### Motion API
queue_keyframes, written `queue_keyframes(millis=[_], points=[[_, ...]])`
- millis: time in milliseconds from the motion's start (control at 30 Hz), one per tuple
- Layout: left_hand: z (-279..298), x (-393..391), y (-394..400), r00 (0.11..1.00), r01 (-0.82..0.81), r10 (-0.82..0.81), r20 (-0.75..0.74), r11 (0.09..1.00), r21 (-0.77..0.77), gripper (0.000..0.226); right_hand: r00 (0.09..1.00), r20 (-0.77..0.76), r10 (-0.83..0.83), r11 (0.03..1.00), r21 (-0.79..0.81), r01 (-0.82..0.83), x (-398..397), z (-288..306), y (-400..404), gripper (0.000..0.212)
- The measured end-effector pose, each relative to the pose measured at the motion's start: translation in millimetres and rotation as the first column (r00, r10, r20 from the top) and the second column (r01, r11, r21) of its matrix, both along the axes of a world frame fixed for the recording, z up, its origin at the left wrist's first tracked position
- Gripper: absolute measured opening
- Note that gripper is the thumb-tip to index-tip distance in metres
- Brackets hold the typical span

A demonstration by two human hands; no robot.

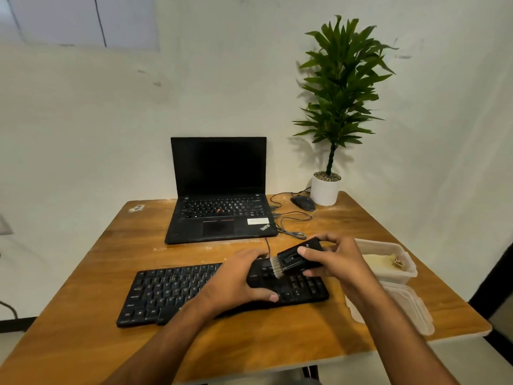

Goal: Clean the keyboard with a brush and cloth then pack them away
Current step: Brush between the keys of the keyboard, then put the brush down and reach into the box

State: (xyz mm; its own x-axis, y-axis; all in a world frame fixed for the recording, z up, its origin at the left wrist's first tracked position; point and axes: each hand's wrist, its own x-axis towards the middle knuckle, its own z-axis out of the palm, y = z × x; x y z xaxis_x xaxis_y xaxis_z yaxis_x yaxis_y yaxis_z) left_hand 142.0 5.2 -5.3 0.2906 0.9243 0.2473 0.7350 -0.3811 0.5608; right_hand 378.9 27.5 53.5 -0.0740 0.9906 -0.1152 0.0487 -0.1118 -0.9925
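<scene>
While our right hand (330, 259) pinches the brush (298, 257), bristles on the right-hand keys of the keyboard (222, 290), our left hand (238, 279) clamps the middle, thumb curled under the near edge; cloth in open tub (388, 262) just right. Risks: hard strokes skidding the keyboard, bristles snagging its cable (268, 247). Tabletop (83, 273) free leftward, near edge close

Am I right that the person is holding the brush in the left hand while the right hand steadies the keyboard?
Not quite: the head view shows the hands the other way round. The right hand holds the brush, while the left hand steadies the keyboard.
</scene>
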Motion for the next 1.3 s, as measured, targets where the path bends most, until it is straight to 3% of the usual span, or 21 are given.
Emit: queue_keyframes(millis=[100,267,367,500,567,700,900,1033,1100,1167,1233,1300], points=[[9,-4,-8,0.997,-0.036,0.029,0.072,0.993,0.108,0.085,0.989,-0.138,0.045,0.997,-0.055,-0.053,-14,-1,-2,0.05],[16,-11,-13,0.992,-0.025,0.0,0.13,0.982,0.189,0.063,0.976,-0.2,0.089,0.989,-0.098,-0.11,-36,-7,-8,0.044],[14,-16,-17,0.988,-0.029,-0.005,0.155,0.977,0.213,0.054,0.986,-0.131,0.105,0.989,-0.092,-0.117,-44,-11,-11,0.044],[10,-12,-19,0.99,-0.003,-0.029,0.141,0.975,0.222,0.049,0.976,0.172,0.132,0.991,-0.045,-0.126,-53,-20,-13,0.055],[9,-11,-18,0.991,0.009,-0.038,0.131,0.977,0.214,0.05,0.966,0.233,0.117,0.993,-0.034,-0.112,-54,-26,-10,0.058],[6,-9,-17,0.991,0.039,-0.065,0.121,0.977,0.209,0.05,0.966,0.246,0.085,0.996,-0.032,-0.08,-51,-29,-11,0.053],[2,4,-10,0.992,0.078,-0.093,0.081,0.983,0.169,0.054,0.99,0.134,0.03,0.996,-0.084,-0.019,-32,-30,-16,0.039],[-3,18,-6,0.992,0.08,-0.093,0.084,0.986,0.146,0.056,0.983,0.162,0.091,0.994,-0.067,-0.081,-13,-32,-22,0.031],[-3,30,-3,0.99,0.099,-0.111,0.092,0.987,0.127,0.054,0.919,0.371,0.136,0.986,0.043,-0.163,6,-37,-29,0.036],[-4,43,-2,0.982,0.144,-0.155,0.107,0.984,0.102,0.049,0.753,0.645,0.129,0.952,0.132,-0.276,30,-41,-35,0.058],[-8,56,-2,0.975,0.185,-0.193,0.107,0.98,0.073,0.047,0.638,0.767,0.059,0.933,0.184,-0.308,48,-47,-42,0.071],[-13,69,-1,0.97,0.224,-0.228,0.081,0.973,0.054,0.047,0.579,0.815,-0.032,0.928,0.24,-0.286,60,-53,-51,0.068]])
